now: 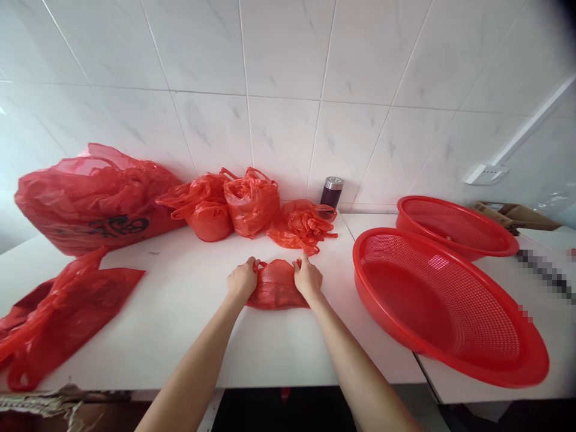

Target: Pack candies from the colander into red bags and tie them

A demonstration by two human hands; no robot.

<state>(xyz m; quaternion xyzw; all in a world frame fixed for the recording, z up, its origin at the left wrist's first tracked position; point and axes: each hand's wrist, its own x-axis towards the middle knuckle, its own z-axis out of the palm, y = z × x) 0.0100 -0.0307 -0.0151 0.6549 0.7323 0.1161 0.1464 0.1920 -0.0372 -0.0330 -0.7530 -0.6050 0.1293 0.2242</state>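
Observation:
A small red plastic bag lies on the white table, with something darker showing faintly through it. My left hand is closed on the bag's upper left corner, by a handle loop. At the upper right corner, my right hand pinches the bag in the same way. Between the two hands the bag's top edge is spread out. Just behind it sits a crumpled heap of red bags.
Two filled red bags and a large red bag stand along the wall. A flat red bag lies front left. Dark bottle behind; red baskets and a cardboard box at right.

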